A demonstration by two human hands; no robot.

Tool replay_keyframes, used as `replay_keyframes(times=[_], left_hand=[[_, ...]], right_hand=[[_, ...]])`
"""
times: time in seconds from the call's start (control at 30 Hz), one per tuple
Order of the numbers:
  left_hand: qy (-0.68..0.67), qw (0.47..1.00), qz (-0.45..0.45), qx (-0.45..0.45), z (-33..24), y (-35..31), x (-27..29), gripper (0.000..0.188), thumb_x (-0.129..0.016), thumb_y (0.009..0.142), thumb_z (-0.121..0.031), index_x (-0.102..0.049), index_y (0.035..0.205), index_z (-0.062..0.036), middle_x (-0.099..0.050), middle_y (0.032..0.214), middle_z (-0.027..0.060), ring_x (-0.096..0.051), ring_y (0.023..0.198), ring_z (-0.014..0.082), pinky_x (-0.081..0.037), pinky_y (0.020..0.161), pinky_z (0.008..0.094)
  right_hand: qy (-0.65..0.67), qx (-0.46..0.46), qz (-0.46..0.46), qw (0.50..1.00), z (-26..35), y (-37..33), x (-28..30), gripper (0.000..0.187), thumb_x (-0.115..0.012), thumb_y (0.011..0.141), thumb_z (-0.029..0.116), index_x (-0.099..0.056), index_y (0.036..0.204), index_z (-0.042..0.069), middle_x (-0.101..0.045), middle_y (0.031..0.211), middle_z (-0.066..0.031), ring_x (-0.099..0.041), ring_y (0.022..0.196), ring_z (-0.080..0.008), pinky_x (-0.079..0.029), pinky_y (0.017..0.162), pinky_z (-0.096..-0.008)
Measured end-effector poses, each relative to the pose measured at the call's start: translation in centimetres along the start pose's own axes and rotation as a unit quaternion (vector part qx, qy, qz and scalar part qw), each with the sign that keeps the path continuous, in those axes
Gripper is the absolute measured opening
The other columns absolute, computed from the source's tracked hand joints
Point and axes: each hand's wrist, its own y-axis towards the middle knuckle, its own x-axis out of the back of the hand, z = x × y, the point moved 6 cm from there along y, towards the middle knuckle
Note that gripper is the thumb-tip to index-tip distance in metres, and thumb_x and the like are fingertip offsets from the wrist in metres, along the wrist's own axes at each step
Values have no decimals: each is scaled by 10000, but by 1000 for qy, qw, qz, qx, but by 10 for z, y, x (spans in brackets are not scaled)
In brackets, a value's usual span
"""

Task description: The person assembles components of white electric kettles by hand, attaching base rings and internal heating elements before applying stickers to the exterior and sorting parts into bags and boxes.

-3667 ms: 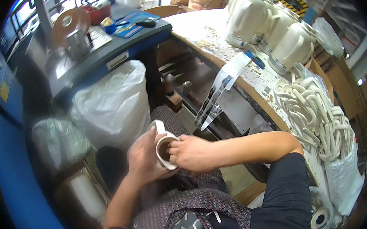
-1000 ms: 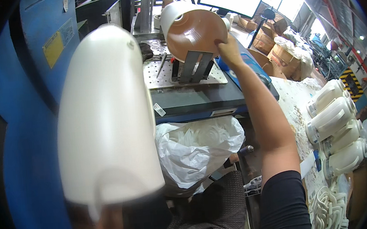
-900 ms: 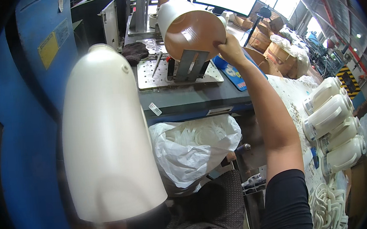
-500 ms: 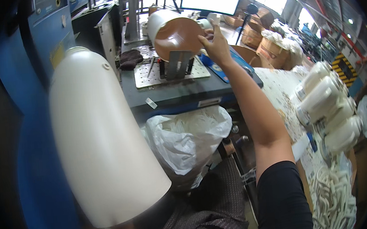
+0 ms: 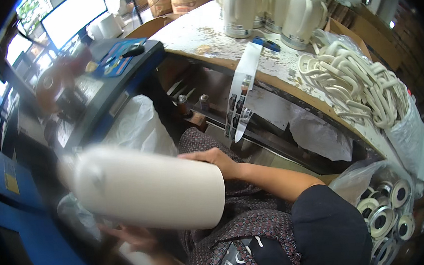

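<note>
A cream-white, smooth jug shell (image 5: 156, 189), blurred at its far-left end, lies slantwise above my lap. My right hand (image 5: 219, 163) grips its upper side near the wide end at the right. Below the shell, my left hand (image 5: 135, 238) has its fingers stretched out to the left, somewhat smeared; whether they touch the shell cannot be made out. A white rounded piece (image 5: 138, 262) shows beside my left forearm. On the dark machine bench at the left, a second shell with a reddish-brown inside (image 5: 52, 90) rests by the fixture, blurred.
Several cream jugs (image 5: 237, 11) stand on the worn white table (image 5: 199, 34). Pale handles (image 5: 352, 81) are heaped there, and a strip of labels (image 5: 243, 90) hangs over its edge. A bag of metal rings (image 5: 383, 213) sits at lower right. A white plastic bag (image 5: 139, 123) hangs by the bench.
My view has swung to the right. My right hand has left the shell at the fixture and now grips the cream-white shell, which has turned from upright to lying across my lap.
</note>
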Motion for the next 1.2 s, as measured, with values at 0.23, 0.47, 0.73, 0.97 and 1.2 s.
replay_keyframes(times=[0.23, 0.47, 0.73, 0.97, 1.2], left_hand=[[555, 794, -239, 64, -91, 7, 95, 502, -358, 1041, -370, -483, 1317, 30, -570, 1274, 164, -585, 1114, 271, -494, 932, 392], [603, 696, -350, 175, -89, 33, 84, 726, -382, 986, -604, -423, 1429, -30, -485, 1420, 161, -497, 1268, 293, -400, 1059, 439], [537, 754, -309, 218, -77, 81, 99, 646, -478, 962, -538, -495, 1378, -44, -547, 1354, 142, -564, 1187, 285, -471, 975, 418], [546, 782, -228, 195, -63, 87, 98, 597, -421, 1008, -467, -490, 1370, 2, -534, 1367, 174, -545, 1214, 284, -444, 1017, 420], [565, 764, -262, 171, -66, 70, 101, 602, -409, 1008, -471, -483, 1374, 1, -520, 1384, 164, -528, 1229, 285, -428, 1035, 435]], right_hand=[[-254, 145, -10, 956, -31, -41, 3, 384, -558, 929, 269, -616, 1307, 243, -721, 998, -74, -709, 804, -250, -570, 696, -345], [-337, -9, 93, 937, -31, -66, 36, 503, -604, 882, 207, -530, 1378, 233, -689, 972, -99, -665, 891, -307, -536, 770, -397], [-608, -513, -349, 495, 185, -379, 294, 311, -621, 873, 307, -676, 1123, 130, -717, 954, -133, -685, 882, -330, -529, 806, -440], [-429, -811, -118, 380, 239, -733, 254, 393, -572, 767, 128, -702, 1128, 44, -652, 1198, -208, -634, 1097, -372, -495, 954, -422], [-662, -653, -272, 248, 272, -655, 301, 264, -518, 891, 207, -736, 1002, 106, -709, 1004, -179, -686, 932, -351, -534, 796, -496]])
